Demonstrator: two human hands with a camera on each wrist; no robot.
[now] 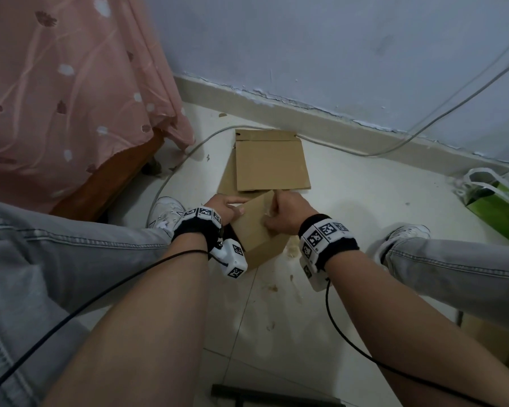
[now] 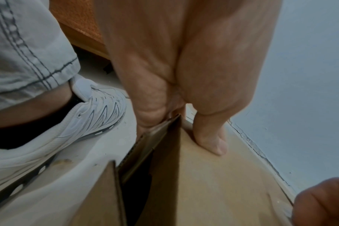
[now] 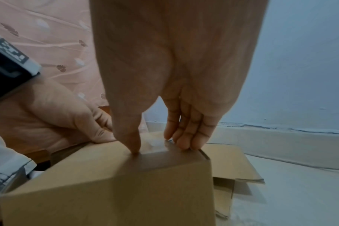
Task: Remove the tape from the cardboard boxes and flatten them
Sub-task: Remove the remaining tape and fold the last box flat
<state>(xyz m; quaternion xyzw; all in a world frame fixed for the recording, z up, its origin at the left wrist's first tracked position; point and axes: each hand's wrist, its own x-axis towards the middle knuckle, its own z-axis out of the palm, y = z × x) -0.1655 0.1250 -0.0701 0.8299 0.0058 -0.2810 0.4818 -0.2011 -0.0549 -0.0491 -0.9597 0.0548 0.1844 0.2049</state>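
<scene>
A small brown cardboard box [image 1: 257,230] is held tilted above the floor between my knees. My left hand [image 1: 227,208] grips its left edge, thumb [image 2: 213,137] on the upper face and the fingers curled behind the edge. My right hand [image 1: 282,212] holds the far right edge. In the right wrist view its thumb [image 3: 135,145] presses the box face and the fingertips [image 3: 186,140] rest on a strip of clear tape [image 3: 161,152] that runs over that edge. Flattened cardboard [image 1: 272,163] lies on the floor by the wall, beyond the box.
A bed with a pink sheet [image 1: 56,98] stands at the left. A grey cable [image 1: 188,148] runs across the floor to the wall. A green bag [image 1: 500,207] sits at the right. More cardboard [image 1: 500,345] lies at the lower right. Cardboard scraps [image 1: 291,251] litter the tiles.
</scene>
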